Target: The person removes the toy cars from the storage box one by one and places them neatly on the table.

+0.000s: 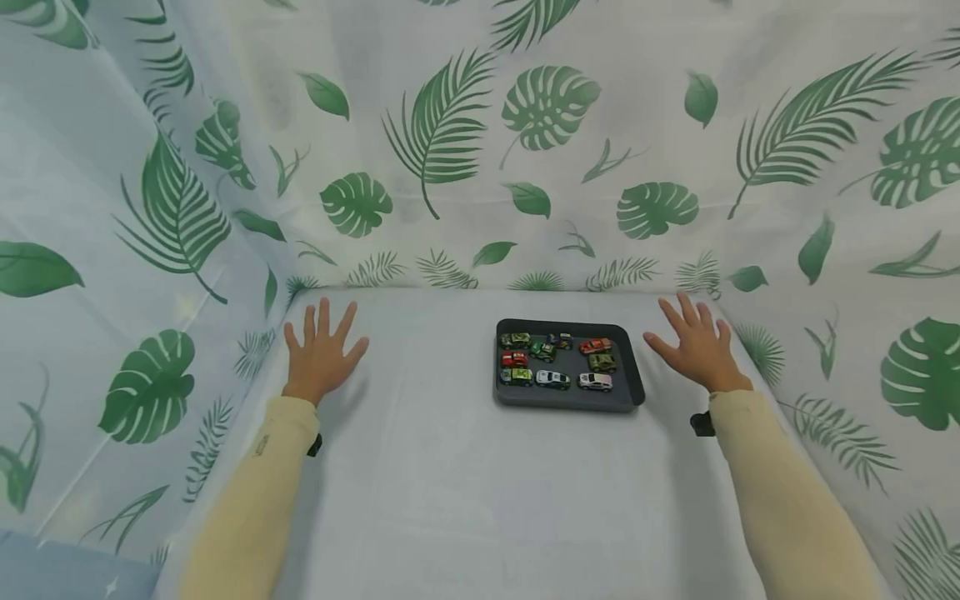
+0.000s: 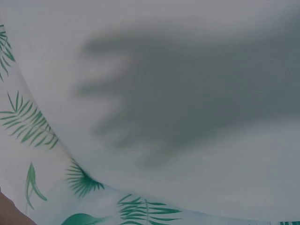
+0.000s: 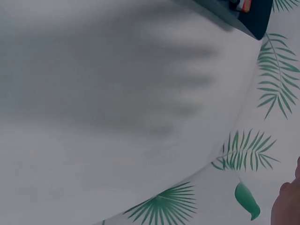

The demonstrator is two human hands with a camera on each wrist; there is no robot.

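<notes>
A dark grey rectangular tray [image 1: 570, 405] lies on the white table, right of the middle in the head view. Several small toy cars are in it, among them a red car [image 1: 514, 359], an orange car [image 1: 596, 345], a white-and-blue car [image 1: 552, 379] and a green car [image 1: 543, 351]. Beside the tray's right side, apart from it, my right hand [image 1: 697, 348] is held with fingers spread and nothing in it. Farther off on the left, my left hand [image 1: 318, 358] has its fingers spread too, also holding nothing. Both wrist views show mostly hand shadows on the table.
White sheeting with green leaf prints [image 1: 543, 108] rises behind the table [image 1: 450, 492] and along both sides. A corner of the tray [image 3: 229, 16] enters the top of the right wrist view. Dark wrist devices show at both cuffs.
</notes>
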